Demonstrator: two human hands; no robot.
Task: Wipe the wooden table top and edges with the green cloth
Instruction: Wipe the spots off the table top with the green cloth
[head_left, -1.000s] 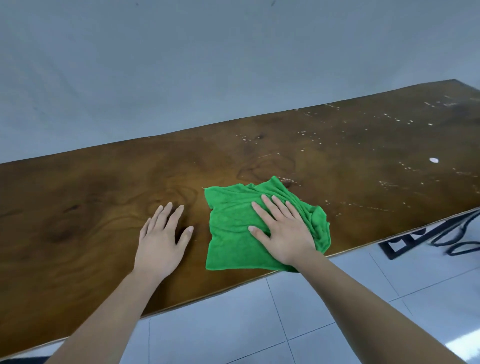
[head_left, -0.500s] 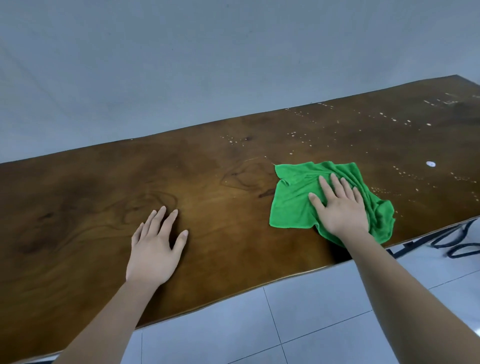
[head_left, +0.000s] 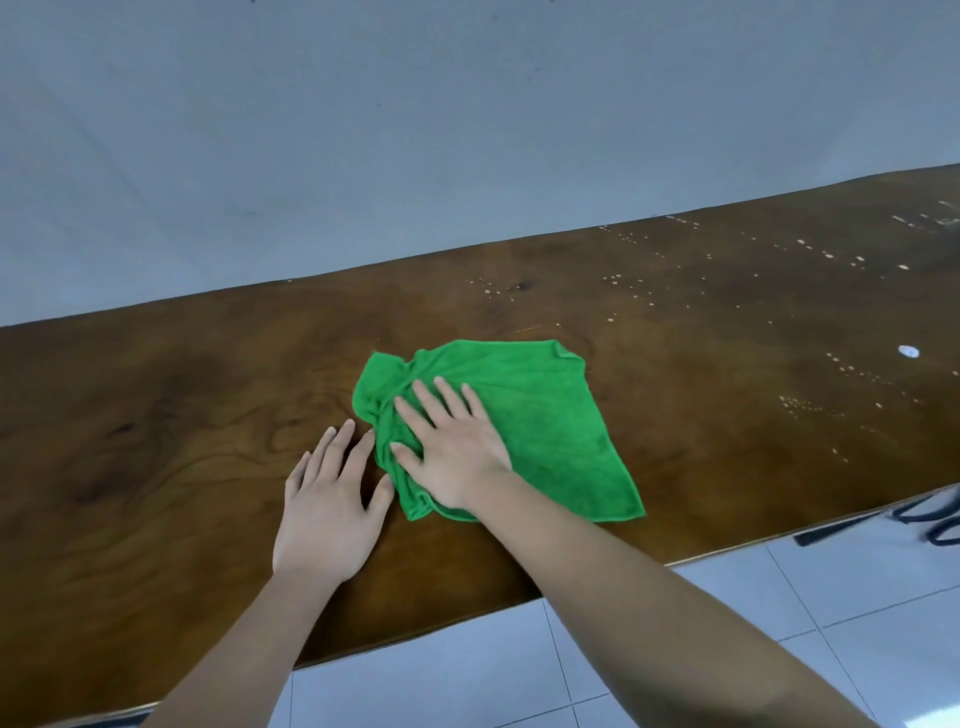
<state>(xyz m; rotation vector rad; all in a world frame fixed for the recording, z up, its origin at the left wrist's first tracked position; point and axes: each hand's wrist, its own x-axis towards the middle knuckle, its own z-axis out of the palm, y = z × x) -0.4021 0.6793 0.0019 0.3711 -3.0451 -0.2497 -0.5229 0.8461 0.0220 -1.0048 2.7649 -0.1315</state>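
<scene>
A long dark wooden table (head_left: 156, 426) runs across the view against a pale wall. The green cloth (head_left: 540, 410) lies spread on its middle, bunched along its left side. My right hand (head_left: 452, 447) presses flat on the cloth's left part, fingers spread. My left hand (head_left: 332, 509) rests flat on the bare wood just left of the cloth, its fingertips close to the cloth's bunched edge, holding nothing.
Pale specks (head_left: 639, 291) dot the table's right half, and a small white blob (head_left: 909, 352) lies near the right. The near table edge borders white floor tiles (head_left: 675, 649). Black cables and a dark frame (head_left: 930, 519) sit on the floor at the right.
My right hand has slid the cloth back to the left, from the table's right part to beside my left hand. The left hand has stayed flat on the wood.
</scene>
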